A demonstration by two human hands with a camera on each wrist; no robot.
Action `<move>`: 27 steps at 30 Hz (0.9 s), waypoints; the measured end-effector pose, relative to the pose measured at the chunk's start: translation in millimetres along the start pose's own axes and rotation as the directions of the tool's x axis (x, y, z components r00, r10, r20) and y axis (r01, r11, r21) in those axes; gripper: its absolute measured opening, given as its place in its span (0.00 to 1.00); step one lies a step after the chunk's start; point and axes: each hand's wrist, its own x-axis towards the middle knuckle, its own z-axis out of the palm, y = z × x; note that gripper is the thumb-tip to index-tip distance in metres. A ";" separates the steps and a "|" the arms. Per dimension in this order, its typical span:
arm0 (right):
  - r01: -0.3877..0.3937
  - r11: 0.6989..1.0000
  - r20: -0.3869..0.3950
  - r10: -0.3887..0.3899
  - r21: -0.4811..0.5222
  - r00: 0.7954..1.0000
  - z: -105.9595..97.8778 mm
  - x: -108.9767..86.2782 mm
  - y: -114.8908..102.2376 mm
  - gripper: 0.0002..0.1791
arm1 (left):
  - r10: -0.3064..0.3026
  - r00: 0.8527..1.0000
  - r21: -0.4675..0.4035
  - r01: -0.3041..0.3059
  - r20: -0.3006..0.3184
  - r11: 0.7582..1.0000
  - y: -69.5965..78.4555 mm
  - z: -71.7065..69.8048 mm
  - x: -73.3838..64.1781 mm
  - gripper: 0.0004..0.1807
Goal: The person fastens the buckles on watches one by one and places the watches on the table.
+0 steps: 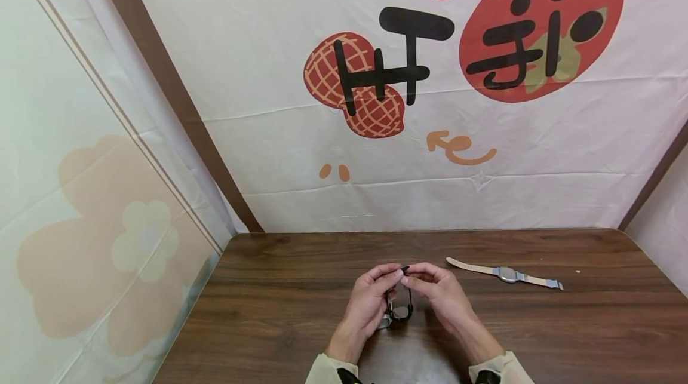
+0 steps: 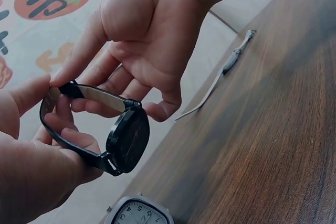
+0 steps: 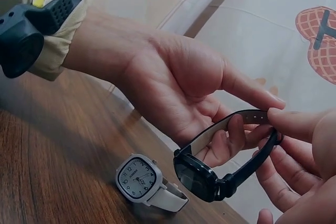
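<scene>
Between both hands hangs a black wristwatch [image 1: 401,315], its strap bent into a loop with the two ends brought together at the top. My left hand [image 1: 365,300] pinches one strap end between thumb and fingers. At the other end, my right hand [image 1: 445,299] pinches the strap, thumb tips close together. In the left wrist view the dark watch case [image 2: 128,140] hangs at the lower side of the loop. The strap's pale lining [image 3: 212,136] shows in the right wrist view. Fingers partly hide where the ends meet.
A white square-faced watch [image 3: 137,179] lies on the wooden table [image 1: 279,288] beneath the hands, partly hidden by the left hand in the head view. Farther right lies another watch [image 1: 507,275] with a pale strap, stretched out. A printed cloth [image 1: 258,151] hangs behind the table.
</scene>
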 end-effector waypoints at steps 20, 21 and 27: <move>0.164 0.980 0.094 -0.154 -0.111 0.984 -10.7 2.6 -2.1 0.17 | 0.009 0.999 0.006 -0.009 0.049 1.000 3.3 -1.9 -2.8 0.03; 0.191 0.975 0.104 -0.179 -0.116 0.978 -12.0 2.6 -1.6 0.17 | 0.006 0.998 0.013 -0.007 0.055 1.000 3.4 -1.6 -3.0 0.02; 0.364 0.915 0.185 -0.333 -0.176 0.925 -16.1 2.3 1.5 0.14 | -0.006 0.997 0.047 0.002 0.078 0.999 3.4 0.1 -4.1 0.02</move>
